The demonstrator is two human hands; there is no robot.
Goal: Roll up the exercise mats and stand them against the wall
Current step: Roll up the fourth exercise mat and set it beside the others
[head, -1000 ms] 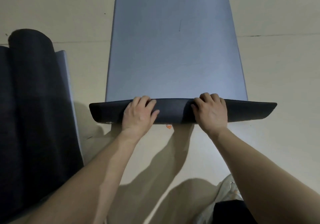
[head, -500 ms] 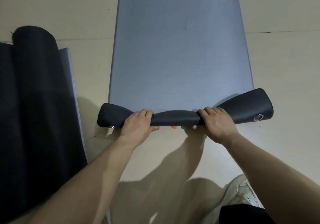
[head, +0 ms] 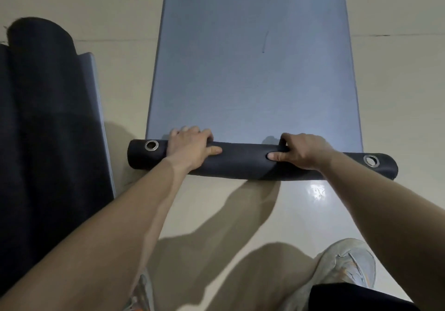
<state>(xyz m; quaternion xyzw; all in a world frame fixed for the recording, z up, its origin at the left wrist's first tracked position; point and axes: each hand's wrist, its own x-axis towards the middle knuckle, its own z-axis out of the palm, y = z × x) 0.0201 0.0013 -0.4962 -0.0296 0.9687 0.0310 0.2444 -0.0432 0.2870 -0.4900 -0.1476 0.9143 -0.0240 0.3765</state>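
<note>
A blue-grey exercise mat (head: 260, 57) lies flat on the floor and runs away from me. Its near end is turned over into a thin black roll (head: 243, 161) with a metal eyelet near each end. My left hand (head: 190, 145) grips the roll left of the middle, fingers over the top, thumb along the near side. My right hand (head: 301, 150) grips it right of the middle in the same way. A second mat (head: 48, 122), dark and rolled, lies on the floor at the left.
Pale tiled floor (head: 96, 9) surrounds the mats, with a joint line across it. My shoes (head: 346, 269) show at the bottom edge, close behind the roll. No wall is in view.
The folded-over near edge has become a tight roll and moved forward along the mat. Both eyelets now face up. My hands stayed on the roll and moved forward with it.
</note>
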